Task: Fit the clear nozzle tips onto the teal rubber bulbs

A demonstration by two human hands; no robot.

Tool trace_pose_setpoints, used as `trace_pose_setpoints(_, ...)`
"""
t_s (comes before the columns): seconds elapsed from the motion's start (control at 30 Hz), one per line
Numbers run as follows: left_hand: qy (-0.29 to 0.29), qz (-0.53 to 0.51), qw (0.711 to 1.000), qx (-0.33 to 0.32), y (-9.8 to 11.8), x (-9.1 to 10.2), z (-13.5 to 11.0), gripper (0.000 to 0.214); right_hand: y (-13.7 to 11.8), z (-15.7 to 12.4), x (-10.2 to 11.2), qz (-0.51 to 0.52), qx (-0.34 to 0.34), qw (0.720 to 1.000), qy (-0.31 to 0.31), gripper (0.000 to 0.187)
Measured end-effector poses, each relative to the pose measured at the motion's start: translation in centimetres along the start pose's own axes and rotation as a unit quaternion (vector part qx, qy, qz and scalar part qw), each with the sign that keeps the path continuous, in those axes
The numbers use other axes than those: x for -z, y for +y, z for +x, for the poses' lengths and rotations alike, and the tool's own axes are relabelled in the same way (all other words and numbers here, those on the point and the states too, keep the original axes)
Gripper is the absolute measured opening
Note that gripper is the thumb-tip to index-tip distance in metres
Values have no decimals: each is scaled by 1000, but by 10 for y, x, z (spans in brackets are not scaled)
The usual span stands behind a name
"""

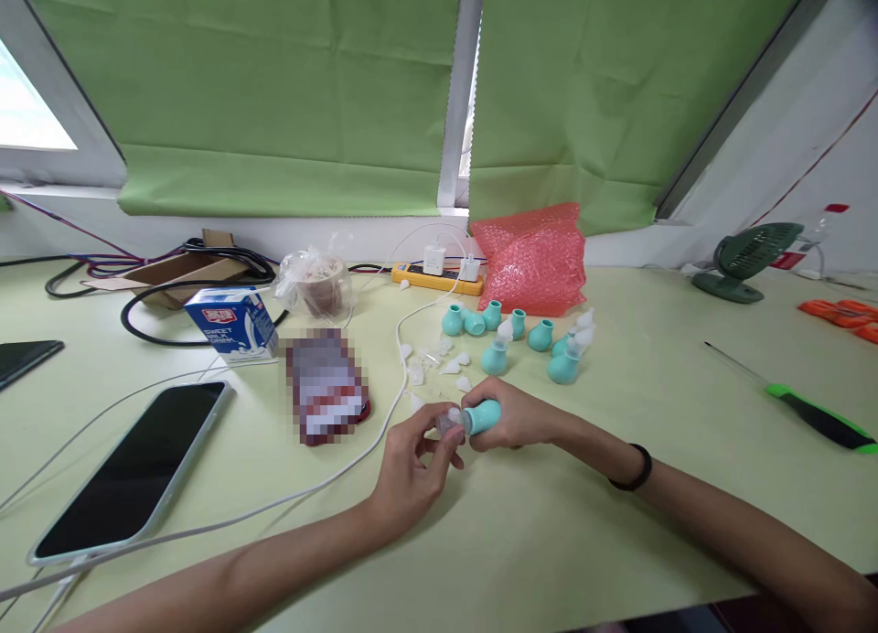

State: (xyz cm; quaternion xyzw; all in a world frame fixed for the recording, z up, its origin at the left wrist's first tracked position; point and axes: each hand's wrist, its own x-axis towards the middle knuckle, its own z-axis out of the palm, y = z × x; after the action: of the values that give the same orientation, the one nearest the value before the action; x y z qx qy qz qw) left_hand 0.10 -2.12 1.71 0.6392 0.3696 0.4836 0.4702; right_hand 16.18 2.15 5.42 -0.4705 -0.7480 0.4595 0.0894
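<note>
My right hand (511,413) is wrapped round a teal squeeze bulb (484,417), its narrow end facing left. Fingertips of my left hand (415,464) pinch a small clear plastic tip (451,421) that meets the bulb's neck; how deep it sits in the neck I cannot tell. Just beyond my hands stand several loose teal bulbs (540,335) with open necks. A few others, such as the bulb (495,358) in front, carry whitish tips (506,329). Small white and clear plastic pieces (451,367) lie scattered to the left of them.
A white cable (329,480) runs across the table past my left forearm. Phones (137,468) and a milk carton (233,325) are on the left. Behind are a yellow power strip (439,278) and red bubble wrap (531,262). A screwdriver (816,415) and green fan (747,258) are right.
</note>
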Motion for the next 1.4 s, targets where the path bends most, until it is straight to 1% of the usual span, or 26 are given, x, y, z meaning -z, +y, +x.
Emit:
trace_pose_setpoints(0.03, -5, 15, 1000, -5, -1, 0, 0, 20, 0, -1, 1, 12, -20, 999, -31, 16)
trace_pose_setpoints(0.1, -14, 39, 999, -12, -2, -1, 0, 21, 0, -2, 3, 8, -23, 997, -73, 17)
trace_pose_setpoints(0.2, -13, 57, 998, -21, -1, 0, 0, 21, -4, -3, 10, -48, 31, 996, -63, 14)
trace_pose_setpoints(0.27, -12, 61, 997, -39, 0, 1, 0, 25, -10, -5, 17, -97, 70, 992, -47, 14)
trace_pose_setpoints(0.33, -16, 63, 996, -61, 2, 3, -1, 35, -17, -9, 27, -147, 99, 984, -23, 18)
trace_pose_setpoints(0.4, -10, 64, 995, -71, 3, 5, -1, 38, -22, -15, 38, -190, 112, 975, -3, 22)
trace_pose_setpoints(0.43, -2, 67, 995, -71, 3, 5, 0, 35, -23, -18, 45, -208, 116, 971, -6, 22)
trace_pose_setpoints(0.5, 13, 87, 994, -70, 2, 5, 1, 31, -21, -25, 57, -236, 120, 964, -43, 18)
trace_pose_setpoints(0.57, 4, 130, 989, -71, 0, 4, 3, 33, -15, -32, 68, -258, 111, 955, -94, 10)
trace_pose_setpoints(0.63, -22, 179, 981, -67, -1, 3, 5, 35, -6, -38, 79, -276, 84, 950, -118, 7)
trace_pose_setpoints(0.7, -38, 222, 972, -63, -2, 3, 5, 36, 2, -43, 88, -285, 42, 952, -100, 7)
trace_pose_setpoints(0.77, -35, 261, 962, -77, -1, 2, 4, 36, 8, -45, 94, -283, -6, 956, -80, 5)
trace_pose_setpoints(0.83, -32, 301, 947, -104, 0, 1, 2, 36, 12, -43, 96, -280, -52, 954, -91, 3)
trace_pose_setpoints(0.87, -40, 315, 941, -117, 0, 1, 1, 36, 13, -40, 95, -281, -68, 952, -105, 3)
trace_pose_setpoints(0.93, -71, 326, 933, -131, 1, 0, -1, 34, 15, -32, 91, -292, -71, 946, -119, 4)
trace_pose_setpoints(0.97, -86, 326, 932, -133, 1, 0, -1, 32, 16, -28, 88, -302, -56, 945, -113, 3)
trace_pose_setpoints(1.03, -102, 334, 927, -139, 1, 0, -1, 29, 16, -22, 84, -323, -10, 943, -79, 5)
trace_pose_setpoints(1.07, -104, 353, 917, -150, 1, 0, -1, 28, 16, -20, 82, -330, 13, 942, -58, 6)
trace_pose_setpoints(1.1, -109, 385, 901, -169, 1, 0, 0, 28, 15, -19, 81, -334, 32, 941, -39, 8)
trace_pose_setpoints(1.13, -117, 426, 877, -192, 1, 0, 0, 29, 13, -19, 81, -336, 47, 941, -24, 9)
trace_pose_setpoints(1.2, -132, 517, 815, -225, 2, -1, 2, 33, 8, -20, 79, -335, 67, 940, -3, 12)
trace_pose_setpoints(1.23, -134, 556, 787, -229, 3, -2, 2, 36, 4, -22, 78, -335, 76, 939, 2, 14)
trace_pose_setpoints(1.27, -131, 587, 766, -225, 3, -2, 3, 39, 0, -24, 76, -334, 84, 939, 4, 16)
trace_pose_setpoints(1.33, -121, 628, 743, -199, 3, -3, 3, 45, -9, -28, 72, -333, 105, 937, 11, 20)
trace_pose_setpoints(1.4, -113, 654, 729, -170, 2, -2, 2, 48, -17, -33, 66, -328, 127, 936, 24, 23)
